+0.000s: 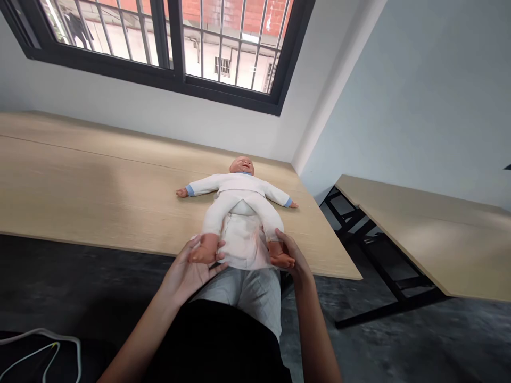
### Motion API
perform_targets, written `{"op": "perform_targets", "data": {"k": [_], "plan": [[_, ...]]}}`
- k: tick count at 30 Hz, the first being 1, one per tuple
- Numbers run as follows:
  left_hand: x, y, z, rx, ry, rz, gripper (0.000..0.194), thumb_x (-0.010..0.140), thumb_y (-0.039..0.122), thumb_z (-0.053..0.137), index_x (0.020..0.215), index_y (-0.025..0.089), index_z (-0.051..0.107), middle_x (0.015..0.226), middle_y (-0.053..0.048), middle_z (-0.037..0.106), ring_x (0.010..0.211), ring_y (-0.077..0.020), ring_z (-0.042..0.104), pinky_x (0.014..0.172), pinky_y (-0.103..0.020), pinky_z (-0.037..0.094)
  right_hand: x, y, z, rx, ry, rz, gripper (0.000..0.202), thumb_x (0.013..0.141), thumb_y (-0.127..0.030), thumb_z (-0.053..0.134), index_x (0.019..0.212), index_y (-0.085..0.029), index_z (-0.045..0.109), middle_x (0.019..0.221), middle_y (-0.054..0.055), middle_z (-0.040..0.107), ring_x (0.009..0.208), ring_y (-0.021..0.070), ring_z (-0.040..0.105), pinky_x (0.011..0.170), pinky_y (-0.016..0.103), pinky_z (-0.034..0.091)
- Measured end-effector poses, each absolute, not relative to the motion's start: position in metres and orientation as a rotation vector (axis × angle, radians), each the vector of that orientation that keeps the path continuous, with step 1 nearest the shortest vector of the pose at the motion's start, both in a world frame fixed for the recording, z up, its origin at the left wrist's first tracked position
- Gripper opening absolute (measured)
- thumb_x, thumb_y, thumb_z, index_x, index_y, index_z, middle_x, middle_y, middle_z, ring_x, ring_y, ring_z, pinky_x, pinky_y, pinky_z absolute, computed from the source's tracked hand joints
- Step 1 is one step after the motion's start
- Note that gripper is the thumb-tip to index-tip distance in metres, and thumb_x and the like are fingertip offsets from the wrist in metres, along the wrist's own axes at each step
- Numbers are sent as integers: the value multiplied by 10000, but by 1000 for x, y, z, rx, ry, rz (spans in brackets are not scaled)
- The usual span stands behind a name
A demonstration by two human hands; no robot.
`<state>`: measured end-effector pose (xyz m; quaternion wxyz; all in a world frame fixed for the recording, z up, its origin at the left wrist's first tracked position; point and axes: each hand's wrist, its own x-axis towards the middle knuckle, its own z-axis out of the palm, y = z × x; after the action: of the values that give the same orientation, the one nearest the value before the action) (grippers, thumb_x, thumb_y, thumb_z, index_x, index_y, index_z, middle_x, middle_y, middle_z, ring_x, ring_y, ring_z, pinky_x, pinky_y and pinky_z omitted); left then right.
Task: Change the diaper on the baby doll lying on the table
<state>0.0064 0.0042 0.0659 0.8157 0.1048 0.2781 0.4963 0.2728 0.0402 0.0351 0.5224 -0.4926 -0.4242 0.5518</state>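
Note:
A baby doll (243,183) lies on its back on the light wooden table (80,197), dressed in a white top with blue cuffs and white trousers. Its head points toward the wall and its arms spread outward. Both bare feet are near the table's front edge. My left hand (195,271) cups the foot on the left, with its fingers around and behind the ankle. On the other side, my right hand (295,252) holds the other lower leg by the trouser cuff. Between the legs lies a crumpled white cloth (244,250), blurred near the edge.
Behind the table is a wall with a barred window (175,80). A second wooden table (431,229) with black metal legs stands to the right, across a gap. Pale cables (59,338) lie on a dark surface at the lower left.

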Motion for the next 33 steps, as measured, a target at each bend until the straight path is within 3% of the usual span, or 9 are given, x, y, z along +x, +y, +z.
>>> {"op": "perform_targets", "data": {"k": [5, 9, 12, 15, 19, 24, 27, 30, 33], "plan": [[-10, 7, 70, 310, 659, 1270, 170, 888, 214, 579, 1053, 170, 588, 903, -63, 712, 740, -241, 729, 794, -455, 608, 275, 35, 39, -1222, -996, 1369, 485, 665, -627, 778, 705, -170, 620, 590, 7, 600, 467, 106, 481, 408, 229, 330], [-15, 10, 64, 524, 792, 1402, 766, 716, 154, 779, 1397, 268, 448, 887, -3, 703, 789, -227, 745, 838, -387, 601, 274, 35, 39, -1245, -1006, 1384, 514, 655, -636, 785, 651, -175, 559, 503, -44, 497, 399, 67, 356, 377, 218, 243], [-18, 11, 60, 680, 900, 1443, 1002, 637, 192, 857, 1499, 313, 362, 838, 42, 656, 852, -200, 738, 953, -378, 555, 277, 36, 41, -1280, -1071, 1343, 499, 676, -637, 765, 760, -165, 628, 642, 7, 622, 516, 116, 527, 458, 226, 387], [-21, 13, 57, 843, 1086, 1403, 957, 591, 291, 892, 1449, 308, 468, 1104, -8, 647, 1012, -212, 700, 1066, -397, 476, 278, 31, 47, -1405, -1211, 1037, 568, 723, -626, 717, 1044, -161, 665, 1035, 114, 708, 929, 253, 669, 781, 349, 544], [-22, 17, 50, 1074, 1208, 1277, 878, 595, 409, 872, 1392, 224, 552, 1273, -84, 620, 1262, -303, 567, 1143, -418, 390, 251, 8, 59, -1600, -1504, 160, 595, 845, -566, 625, 1272, -153, 585, 1318, 188, 598, 1262, 355, 522, 1074, 551, 405], [-19, 16, 46, 1158, 1162, 1222, 894, 667, 463, 809, 1456, 208, 477, 1381, -108, 588, 1292, -318, 551, 1115, -416, 427, 185, -7, 52, -1442, -2185, -35, 617, 892, -432, 645, 1432, -183, 479, 1449, 133, 525, 1376, 315, 445, 1184, 538, 297], [-18, 15, 49, 1228, 1117, 1221, 854, 694, 453, 788, 1450, 204, 482, 1441, -106, 556, 1343, -311, 508, 1128, -397, 417, 164, 1, 35, -1497, -2277, -46, 606, 885, -222, 624, 1463, -158, 453, 1509, 126, 463, 1419, 300, 400, 1188, 518, 296], [-19, 15, 49, 1298, 1131, 1213, 797, 707, 430, 772, 1423, 192, 517, 1440, -106, 564, 1353, -308, 495, 1144, -404, 394, 158, 8, 23, -1567, -2242, -3, 582, 844, -20, 520, 1411, -156, 529, 1461, 94, 528, 1394, 276, 441, 1167, 467, 339], [-20, 15, 45, 1368, 1155, 1212, 746, 713, 407, 762, 1393, 189, 549, 1431, -103, 572, 1325, -305, 515, 1145, -428, 383, 160, 7, 21, -1558, -2169, 2, 565, 842, 38, 445, 1351, -160, 589, 1354, 77, 625, 1302, 248, 540, 1117, 417, 398]]}}
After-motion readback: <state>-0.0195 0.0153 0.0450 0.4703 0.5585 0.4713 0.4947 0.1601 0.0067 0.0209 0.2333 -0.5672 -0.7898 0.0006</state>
